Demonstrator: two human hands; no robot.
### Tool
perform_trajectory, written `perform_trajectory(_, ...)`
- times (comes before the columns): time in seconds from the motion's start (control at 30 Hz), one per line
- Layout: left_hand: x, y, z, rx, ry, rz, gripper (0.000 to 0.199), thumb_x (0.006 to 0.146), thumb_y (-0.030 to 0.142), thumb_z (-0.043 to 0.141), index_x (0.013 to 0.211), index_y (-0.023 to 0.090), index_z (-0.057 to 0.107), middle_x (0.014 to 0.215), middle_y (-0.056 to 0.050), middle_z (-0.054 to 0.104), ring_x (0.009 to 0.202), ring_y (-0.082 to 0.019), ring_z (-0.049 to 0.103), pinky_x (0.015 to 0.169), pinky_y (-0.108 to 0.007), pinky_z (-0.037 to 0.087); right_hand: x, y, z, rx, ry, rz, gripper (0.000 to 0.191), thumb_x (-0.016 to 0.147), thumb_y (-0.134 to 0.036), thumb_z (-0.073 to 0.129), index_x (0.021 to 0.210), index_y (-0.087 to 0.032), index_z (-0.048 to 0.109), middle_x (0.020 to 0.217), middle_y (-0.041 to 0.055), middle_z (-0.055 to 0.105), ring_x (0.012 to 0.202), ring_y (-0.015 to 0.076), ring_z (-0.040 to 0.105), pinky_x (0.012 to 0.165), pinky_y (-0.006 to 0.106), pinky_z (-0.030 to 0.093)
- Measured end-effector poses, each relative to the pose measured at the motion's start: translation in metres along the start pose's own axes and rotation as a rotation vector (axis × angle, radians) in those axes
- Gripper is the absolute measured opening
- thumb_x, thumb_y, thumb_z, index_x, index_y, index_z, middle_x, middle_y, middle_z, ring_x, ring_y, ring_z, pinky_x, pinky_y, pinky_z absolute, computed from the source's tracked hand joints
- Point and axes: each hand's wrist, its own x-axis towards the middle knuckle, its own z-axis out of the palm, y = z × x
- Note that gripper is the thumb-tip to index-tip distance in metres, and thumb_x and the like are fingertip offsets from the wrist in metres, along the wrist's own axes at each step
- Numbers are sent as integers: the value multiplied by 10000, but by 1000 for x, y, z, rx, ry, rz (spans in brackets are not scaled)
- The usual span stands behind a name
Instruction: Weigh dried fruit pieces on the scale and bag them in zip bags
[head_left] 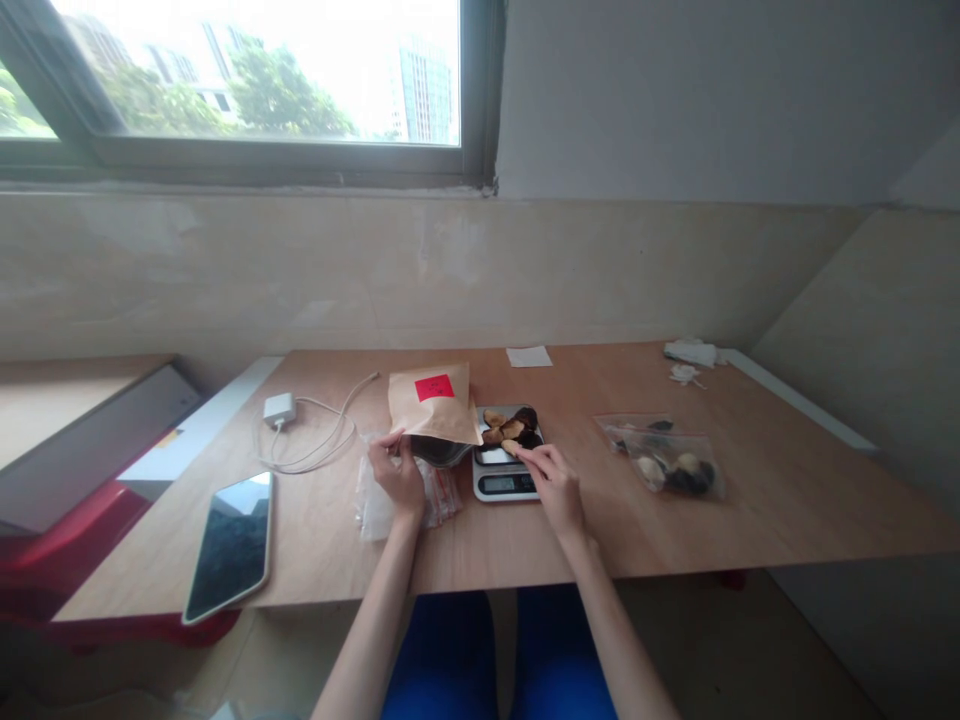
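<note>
My left hand (pixel 396 475) pinches the open edge of a brown paper bag (pixel 431 410) with a red label (pixel 435 387). The bag's dark mouth faces me, and its contents are hidden. To the right stands a small white digital scale (pixel 486 488), its display too small to read. Several dried brown slices (pixel 513 428), dark at the edges, lie on its plate. With closed fingertips, my right hand (pixel 553 485) holds a pale dried slice (pixel 511 447) at the plate's near right. A stack of clear zip bags (pixel 375 505) lies under my left hand.
Filled clear zip bags (pixel 686 470) lie at the right. A tablet (pixel 231 545) overhangs the table's front edge at left, near a white charger (pixel 279 408) with a looped cable (pixel 330 450). White paper (pixel 529 356) and white gloves (pixel 691 352) are at the back.
</note>
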Motion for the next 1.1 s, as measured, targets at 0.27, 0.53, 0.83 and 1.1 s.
perform_trajectory(0.27,0,2,-1,1,-5,-4,130,801,304,522,791,175,536,778,-23,561,727,-155,524,694,-296,421,-1,11,2,-72,-80,-13,324,914,-269,370,989,-197,677,788,42,546,669,108,572,593,193,455)
perform_trajectory(0.53,-1,-1,0,-13,-9,-10,146,804,314,519,794,170,542,786,-23,562,731,-150,527,692,-286,418,-12,15,-11,-29,140,192,246,890,-282,430,990,-166,622,809,54,610,636,128,546,618,242,471)
perform_trajectory(0.83,-1,-1,0,-26,-10,-8,145,802,319,525,795,174,533,781,-23,555,733,-150,517,689,-280,418,-27,25,-20,-132,67,312,325,894,-350,365,991,-158,610,910,93,645,687,152,588,624,252,464)
perform_trajectory(1.1,-1,-1,-1,-20,-15,-10,145,803,321,518,799,177,532,787,-27,559,741,-156,521,694,-284,423,-28,23,-21,-249,18,425,386,868,-329,309,989,-137,621,760,101,672,605,176,602,561,250,429)
